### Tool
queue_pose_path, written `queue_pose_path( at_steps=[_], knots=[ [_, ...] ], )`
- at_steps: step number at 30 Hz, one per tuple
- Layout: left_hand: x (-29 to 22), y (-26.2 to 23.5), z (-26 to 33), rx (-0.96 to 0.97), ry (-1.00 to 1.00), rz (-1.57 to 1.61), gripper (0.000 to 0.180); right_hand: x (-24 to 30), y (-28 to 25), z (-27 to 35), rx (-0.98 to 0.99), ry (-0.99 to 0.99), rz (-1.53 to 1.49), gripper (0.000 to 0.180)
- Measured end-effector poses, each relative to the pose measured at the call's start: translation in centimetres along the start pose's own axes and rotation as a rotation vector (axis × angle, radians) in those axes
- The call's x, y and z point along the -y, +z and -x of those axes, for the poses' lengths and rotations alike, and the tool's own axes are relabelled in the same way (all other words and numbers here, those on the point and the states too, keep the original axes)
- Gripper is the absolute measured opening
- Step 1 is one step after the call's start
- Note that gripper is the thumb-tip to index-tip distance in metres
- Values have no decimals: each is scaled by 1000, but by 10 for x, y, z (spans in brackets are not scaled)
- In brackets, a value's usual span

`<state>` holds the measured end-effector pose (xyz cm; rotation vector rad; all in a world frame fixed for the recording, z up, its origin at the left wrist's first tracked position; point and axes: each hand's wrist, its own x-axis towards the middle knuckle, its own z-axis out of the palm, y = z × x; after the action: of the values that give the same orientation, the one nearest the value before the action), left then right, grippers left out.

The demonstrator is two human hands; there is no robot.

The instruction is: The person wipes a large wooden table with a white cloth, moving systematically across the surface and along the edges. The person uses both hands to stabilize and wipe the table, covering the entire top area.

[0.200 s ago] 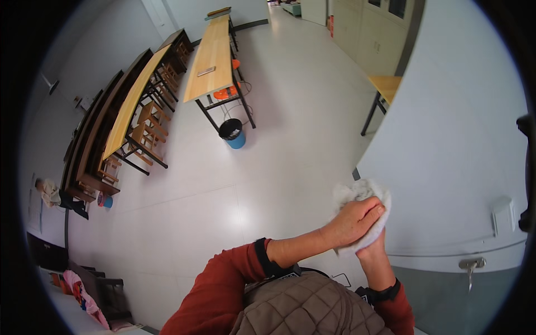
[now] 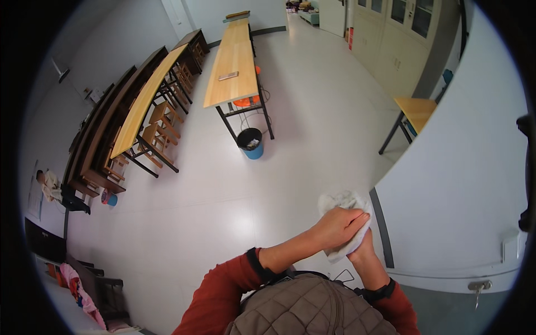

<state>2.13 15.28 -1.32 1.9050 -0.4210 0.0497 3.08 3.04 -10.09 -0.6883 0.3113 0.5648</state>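
Note:
A crumpled white cloth (image 2: 342,199) with greyish patches is gathered between my two hands, low in the picture and right of the middle. My left hand (image 2: 338,228) lies over it, fingers closed around the folds. Below and partly behind, my right hand (image 2: 362,249) grips the cloth's right side; most of its fingers are hidden. The cloth is held up in front of my quilted brown vest (image 2: 296,307), close to the edge of a pale wall or door panel.
Long wooden tables (image 2: 237,61) and stools (image 2: 153,137) stand ahead and left. A blue bin (image 2: 254,152) sits by one table's end. A door (image 2: 446,190) with keys in its lock (image 2: 479,286) is close on my right. Another person (image 2: 51,187) is far left.
The view has swung left, so the tables and bin appear further right. My hands and the cloth sit slightly further left, apart from the door. Both hands keep their hold.

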Motion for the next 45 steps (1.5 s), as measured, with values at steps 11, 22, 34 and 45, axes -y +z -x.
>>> queue_pose_path(
  at_steps=[11,22,34,45],
  knots=[
    [114,-161,-6,-433,-71,76,26,-52,173,-142,170,-20,270,44],
    [142,-375,77,-847,-264,418,43,-181,353,-271,528,441,346,52],
    [183,-617,274,-1190,-439,601,63,-435,548,-295,689,592,610,39],
    [250,-797,374,-1178,-462,540,43,-575,663,-375,736,323,860,31]
  ],
)
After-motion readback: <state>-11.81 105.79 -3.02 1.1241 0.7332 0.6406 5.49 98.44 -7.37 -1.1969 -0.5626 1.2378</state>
